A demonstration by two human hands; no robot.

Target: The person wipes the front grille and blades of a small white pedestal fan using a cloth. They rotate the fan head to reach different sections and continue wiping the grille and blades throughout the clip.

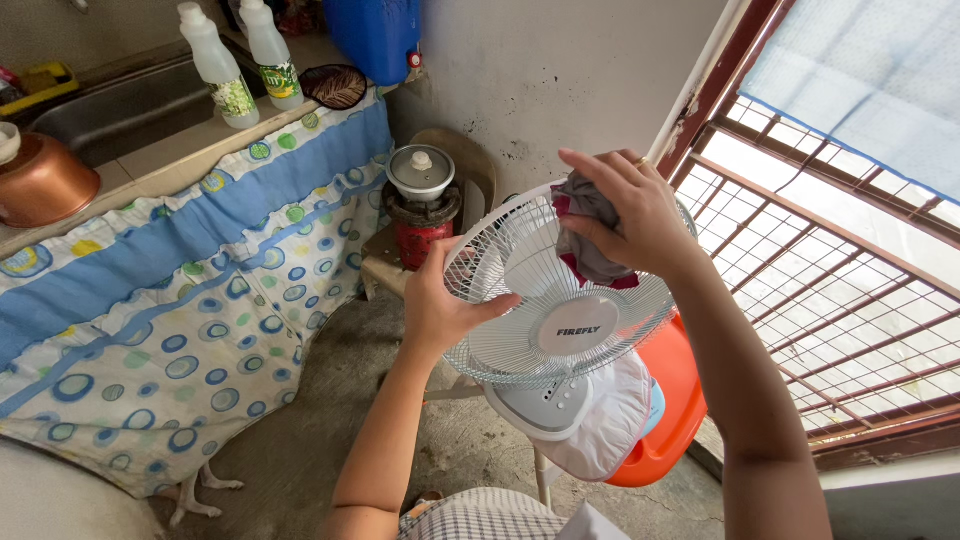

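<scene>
Curtain: a blue and white cloth with ringed dots [190, 300] hangs below the counter, to the left of everything I handle.
Window grille: brown metal bars [830, 300] fill the right side, with bright daylight behind them.
Sink: a steel basin [120, 110] sits in the counter top left, with two white plastic bottles [245, 60] on the edge beside it.
Fan: a white desk fan [560, 310] is tilted so its wire guard faces up at me; it stands in the middle, over an orange plastic seat [680, 400].
Stove: a small red burner with a lidded metal pot [420, 195] rests on a chair behind the fan.
Left hand: my left hand [440, 300] grips the left rim of the guard, thumb lying across the wires, fingers curled behind it.
Right hand: my right hand [630, 215] is clamped on the rag, fingers bunched round it, pressing it onto the upper part of the guard.
Rag: a grey cloth with dark red edging [590, 255], crumpled, touching the wires.
</scene>
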